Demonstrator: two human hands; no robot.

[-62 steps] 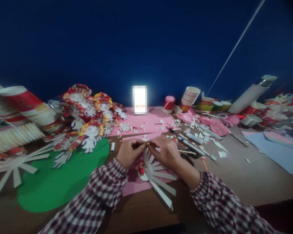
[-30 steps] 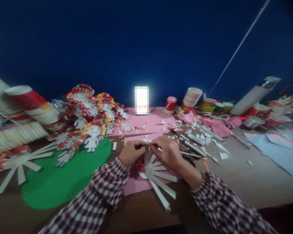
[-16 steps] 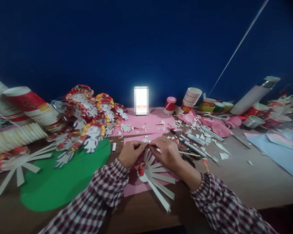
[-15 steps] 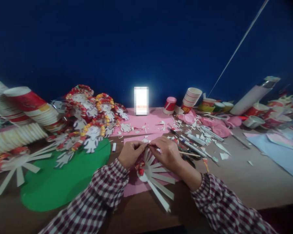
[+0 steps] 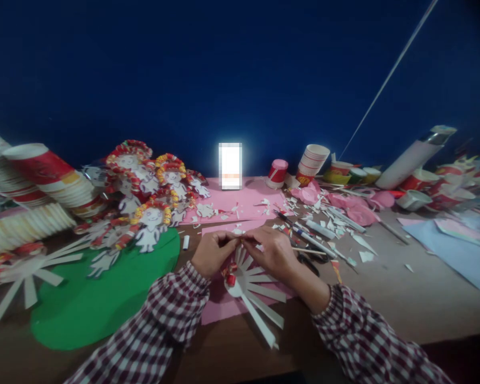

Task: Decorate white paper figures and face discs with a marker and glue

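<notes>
A paper cup cut into a fan of white strips lies on pink paper in front of me, with a couple of its strips curled into red rolls on the left side. My left hand and my right hand meet at the far side of this cut cup. Thumbs and fingertips of both are pinched together on the end of one strip; the tip itself is mostly hidden by the fingers.
Paper dolls with curled red and yellow frames stand at the left, by a green sheet. Stacked paper cups lean farther left. Paper scraps, pens and pink pieces litter the right. A blurred bright screen stands behind.
The view has shifted very slightly. Both hands stay pinched at nearly the same place, with only small finger movement, and the cut cup lies as before.
</notes>
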